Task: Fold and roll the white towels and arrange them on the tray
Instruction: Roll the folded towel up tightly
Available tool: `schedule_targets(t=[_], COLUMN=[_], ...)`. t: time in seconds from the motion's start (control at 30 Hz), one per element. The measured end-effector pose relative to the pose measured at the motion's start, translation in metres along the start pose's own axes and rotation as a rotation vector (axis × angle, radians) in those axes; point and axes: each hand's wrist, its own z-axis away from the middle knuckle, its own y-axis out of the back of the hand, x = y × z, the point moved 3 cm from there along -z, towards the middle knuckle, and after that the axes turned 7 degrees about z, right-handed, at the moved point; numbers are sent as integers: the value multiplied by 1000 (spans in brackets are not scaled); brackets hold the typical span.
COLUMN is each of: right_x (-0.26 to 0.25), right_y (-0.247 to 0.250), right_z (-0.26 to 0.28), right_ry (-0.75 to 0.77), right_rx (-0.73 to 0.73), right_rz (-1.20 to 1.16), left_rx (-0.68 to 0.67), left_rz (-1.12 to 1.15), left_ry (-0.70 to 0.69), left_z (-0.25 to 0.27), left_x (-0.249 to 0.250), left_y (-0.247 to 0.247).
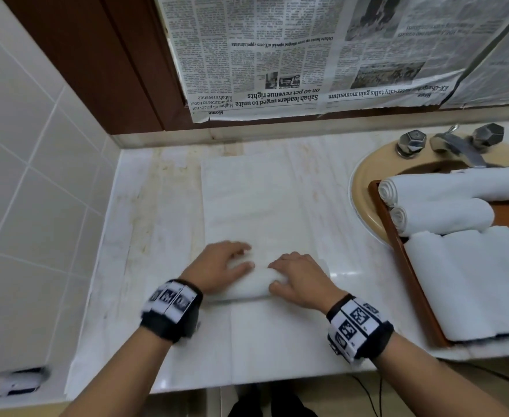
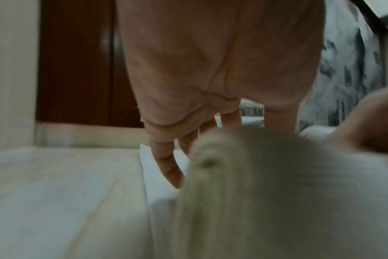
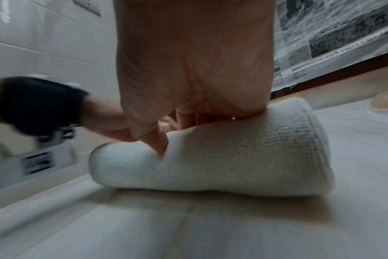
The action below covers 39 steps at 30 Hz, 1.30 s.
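A white towel [image 1: 256,200] lies flat on the marble counter, and its near end is wound into a thick roll [image 1: 247,285]. My left hand [image 1: 223,266] rests on the roll's left part with its fingers [image 2: 166,166] stretched past the roll [image 2: 266,175] onto the flat cloth. My right hand [image 1: 298,278] grips the right part, fingers curled over the top and thumb [image 3: 154,140] dug into the roll [image 3: 233,157]. The wooden tray [image 1: 410,275] at the right holds two rolled towels [image 1: 446,188] [image 1: 440,218] and a folded white towel stack [image 1: 473,281].
The tray sits across a beige sink [image 1: 364,182] with a chrome faucet [image 1: 458,145] behind it. Newspaper [image 1: 307,55] covers the wall above the counter. A tiled wall [image 1: 36,176] closes the left side. The counter's front edge [image 1: 247,383] runs just below my wrists.
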Motion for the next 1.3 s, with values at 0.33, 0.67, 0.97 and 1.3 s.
schedule_targets(t=[0.33, 0.67, 0.97, 1.3], right_x=[12, 11, 14, 18], right_y=[-1, -19, -12, -11], right_z=[27, 37, 31, 24], right_ry=[22, 57, -11, 48], right_rx=[25, 134, 177, 163], right_rz=[-187, 6, 33, -95], left_rx=[17, -95, 137, 139], left_rz=[7, -284, -116, -186], left_ry=[109, 268, 233, 248], left_z=[45, 44, 60, 51], left_x=[-13, 11, 14, 29], left_y=[-34, -23, -52, -52])
